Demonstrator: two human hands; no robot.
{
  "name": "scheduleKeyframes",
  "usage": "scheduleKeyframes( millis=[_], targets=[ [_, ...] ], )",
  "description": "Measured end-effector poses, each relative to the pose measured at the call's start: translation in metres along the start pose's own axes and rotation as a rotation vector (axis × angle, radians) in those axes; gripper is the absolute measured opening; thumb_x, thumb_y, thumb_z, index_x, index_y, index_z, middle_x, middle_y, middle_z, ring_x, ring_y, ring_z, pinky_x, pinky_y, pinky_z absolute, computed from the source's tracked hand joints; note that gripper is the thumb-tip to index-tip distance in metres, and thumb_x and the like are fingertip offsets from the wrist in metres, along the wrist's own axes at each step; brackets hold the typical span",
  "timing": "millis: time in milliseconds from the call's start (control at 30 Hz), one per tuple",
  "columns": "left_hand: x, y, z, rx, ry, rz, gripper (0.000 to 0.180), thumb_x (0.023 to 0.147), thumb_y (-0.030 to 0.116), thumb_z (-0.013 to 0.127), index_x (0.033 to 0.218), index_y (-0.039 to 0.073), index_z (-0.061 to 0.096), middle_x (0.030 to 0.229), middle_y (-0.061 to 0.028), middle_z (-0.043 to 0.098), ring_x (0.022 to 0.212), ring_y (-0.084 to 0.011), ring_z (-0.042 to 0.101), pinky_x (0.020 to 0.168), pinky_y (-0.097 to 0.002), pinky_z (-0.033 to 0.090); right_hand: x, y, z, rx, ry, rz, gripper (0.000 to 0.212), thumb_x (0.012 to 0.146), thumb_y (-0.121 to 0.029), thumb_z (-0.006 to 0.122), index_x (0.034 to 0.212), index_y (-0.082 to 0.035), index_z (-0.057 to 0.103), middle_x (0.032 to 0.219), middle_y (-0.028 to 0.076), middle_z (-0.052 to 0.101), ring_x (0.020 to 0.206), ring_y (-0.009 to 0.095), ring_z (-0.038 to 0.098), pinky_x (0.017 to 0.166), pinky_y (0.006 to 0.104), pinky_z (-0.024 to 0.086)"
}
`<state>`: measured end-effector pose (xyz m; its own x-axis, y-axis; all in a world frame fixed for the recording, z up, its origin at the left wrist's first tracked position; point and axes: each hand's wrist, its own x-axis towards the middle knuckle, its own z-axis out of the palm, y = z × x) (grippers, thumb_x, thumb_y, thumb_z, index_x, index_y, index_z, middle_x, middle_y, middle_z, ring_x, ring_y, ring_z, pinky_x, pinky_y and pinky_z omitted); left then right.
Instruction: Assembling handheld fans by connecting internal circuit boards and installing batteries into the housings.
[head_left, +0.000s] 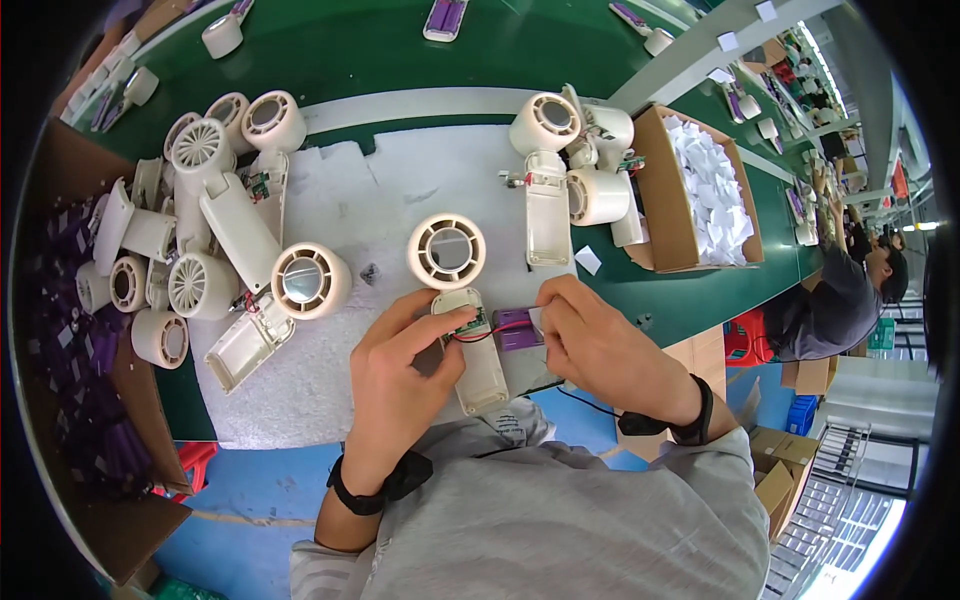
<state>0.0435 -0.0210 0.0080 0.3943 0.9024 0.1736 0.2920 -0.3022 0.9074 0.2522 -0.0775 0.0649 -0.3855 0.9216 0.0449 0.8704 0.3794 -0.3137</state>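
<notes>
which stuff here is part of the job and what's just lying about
Part of the job, it seems:
open cream plastic fan handle, in the left hand
purple rectangular battery pack, at the right hand
cream plastic fans clustered at left, probably

Likely just about:
red plastic stool
blue plastic crate
brown cardboard cartons

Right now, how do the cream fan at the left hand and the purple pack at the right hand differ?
Shape: the cream fan has a round vented head and a long open handle; the purple pack is a short block.
Size: the cream fan is clearly larger than the purple pack.
Hold: the left hand grips the cream fan's handle; the right hand is at the purple pack's right end.
Shared: both lie in front of the person.
</notes>
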Motion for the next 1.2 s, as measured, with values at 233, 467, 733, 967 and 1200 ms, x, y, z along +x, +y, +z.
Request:
scheduleKeyframes(
  millis=[233,467,733,967,1200],
  targets=[
    [-0.003,0.003,-0.007,-0.031,-0.039,-0.027,0.034,0.069,-0.003,0.067,0.1,0.01,0.073,0.111,-0.0125,0.066,0.082,-0.0217,0.066,0.07,-0.0291,0.053,-0.022,0.036,-0.033,0.09,0.319,0.227,0.019,0.077,0.007,0.059,0.091,-0.001,0.049,0.1,0.013,0.052,0.077,0.026,0.056,0.07,0.0332,0.047],
    [-0.002,0.003,0.0,0.001,0.01,-0.037,0.034,0.069,-0.002,0.067,0.099,0.012,0.073,0.107,-0.0116,0.067,0.079,-0.0239,0.066,0.069,-0.0304,0.053,-0.027,0.029,-0.049,-0.026,0.421,0.597,0.031,0.077,0.0,0.069,0.106,0.001,0.057,0.101,0.015,0.059,0.08,0.029,0.06,0.072,0.0359,0.05],
    [-0.001,-0.001,0.001,-0.09,0.009,-0.075,0.035,0.069,-0.007,0.064,0.1,0.009,0.073,0.107,-0.0127,0.068,0.081,-0.0214,0.066,0.068,-0.0283,0.052,0.006,-0.006,0.016,0.122,0.116,0.182,0.049,0.065,0.0,0.075,0.112,-0.003,0.059,0.105,0.013,0.059,0.094,0.032,0.058,0.079,0.0362,0.049],
    [-0.003,-0.005,0.001,-0.066,0.047,-0.008,0.035,0.068,-0.006,0.065,0.098,0.01,0.074,0.102,-0.0112,0.069,0.075,-0.0236,0.065,0.064,-0.0298,0.052,0.013,0.013,-0.005,0.693,-0.268,0.189,0.071,0.068,0.006,0.069,0.134,-0.002,0.044,0.098,0.013,0.058,0.081,0.022,0.062,0.069,0.0331,0.05],
    [0.006,0.004,-0.013,0.085,-0.136,0.006,0.041,0.067,-0.009,0.066,0.104,0.007,0.073,0.109,-0.0168,0.068,0.084,-0.0228,0.07,0.071,-0.0278,0.055,0.003,0.011,0.005,1.538,-0.545,0.409,0.083,0.076,0.007,0.058,0.147,-0.003,0.016,0.109,0.017,0.053,0.085,0.024,0.065,0.069,0.0326,0.055]
  ],
)
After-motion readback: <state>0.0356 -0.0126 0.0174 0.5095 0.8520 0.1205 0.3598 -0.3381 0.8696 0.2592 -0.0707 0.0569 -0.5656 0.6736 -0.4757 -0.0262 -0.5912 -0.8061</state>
